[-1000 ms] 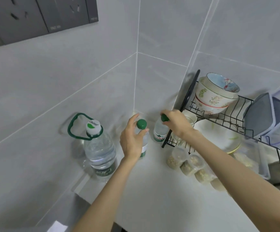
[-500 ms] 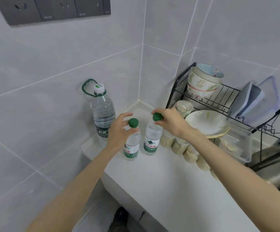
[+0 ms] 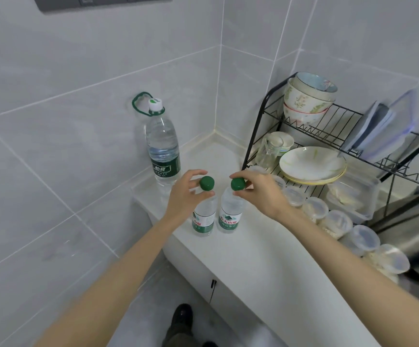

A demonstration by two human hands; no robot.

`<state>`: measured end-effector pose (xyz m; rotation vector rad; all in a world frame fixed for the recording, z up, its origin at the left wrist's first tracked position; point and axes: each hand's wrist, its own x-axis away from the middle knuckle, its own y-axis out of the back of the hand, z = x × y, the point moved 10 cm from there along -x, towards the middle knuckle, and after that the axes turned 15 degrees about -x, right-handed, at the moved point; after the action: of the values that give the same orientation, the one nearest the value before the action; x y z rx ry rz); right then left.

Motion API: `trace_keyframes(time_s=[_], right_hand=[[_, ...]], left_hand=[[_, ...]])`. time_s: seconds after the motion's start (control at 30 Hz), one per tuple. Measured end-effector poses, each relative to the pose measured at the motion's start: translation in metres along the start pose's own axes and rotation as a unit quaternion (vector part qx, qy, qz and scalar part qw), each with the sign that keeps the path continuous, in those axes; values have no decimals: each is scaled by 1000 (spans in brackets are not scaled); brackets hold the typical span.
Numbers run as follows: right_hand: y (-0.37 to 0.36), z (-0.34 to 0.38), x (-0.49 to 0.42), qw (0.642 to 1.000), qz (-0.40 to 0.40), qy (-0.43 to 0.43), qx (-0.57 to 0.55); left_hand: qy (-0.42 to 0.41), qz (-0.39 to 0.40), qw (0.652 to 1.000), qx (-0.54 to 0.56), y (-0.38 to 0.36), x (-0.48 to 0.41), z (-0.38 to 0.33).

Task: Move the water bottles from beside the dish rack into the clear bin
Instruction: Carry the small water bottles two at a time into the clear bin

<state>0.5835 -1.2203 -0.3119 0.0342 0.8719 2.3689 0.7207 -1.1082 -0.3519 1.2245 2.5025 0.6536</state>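
Note:
Two small water bottles with green caps stand side by side on the white counter (image 3: pixel 266 266). My left hand (image 3: pixel 185 194) pinches the neck of the left bottle (image 3: pixel 203 216) just under its cap. My right hand (image 3: pixel 258 191) pinches the neck of the right bottle (image 3: pixel 231 214) the same way. Both bottles are upright, near the counter's left edge. A large water bottle (image 3: pixel 163 149) with a green carry handle stands behind them by the wall. The black wire dish rack (image 3: pixel 328 126) is to the right. No clear bin shows.
The rack holds stacked bowls (image 3: pixel 308 96), plates (image 3: pixel 313 164), a glass cup and plastic lids. A row of several lidded plastic tubs (image 3: pixel 336 221) lies along its front. A steel kettle (image 3: pixel 413 234) sits at the right edge. Tiled walls close the corner.
Both hands have carried the two small bottles out of the corner beside the rack toward the counter's front left edge. The camera has pulled back and tilted down.

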Motion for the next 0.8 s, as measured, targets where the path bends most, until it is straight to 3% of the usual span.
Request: trace_keyframes(time_s=[0.17,0.3,0.53,0.8], right_hand=[[-6,-20,17,992,-31,-31,-119],[-16,-46,31,960,-95,-85,-250],[-48,-87,37,939,-95,-140,-299],[-67,-105,44,927,-120,-158,-318]], left_hand=[[35,-24,999,32,3,13,20],[59,4,997,41,-10,21,43],[90,51,994,32,-34,23,78],[115,31,993,11,-43,20,100]])
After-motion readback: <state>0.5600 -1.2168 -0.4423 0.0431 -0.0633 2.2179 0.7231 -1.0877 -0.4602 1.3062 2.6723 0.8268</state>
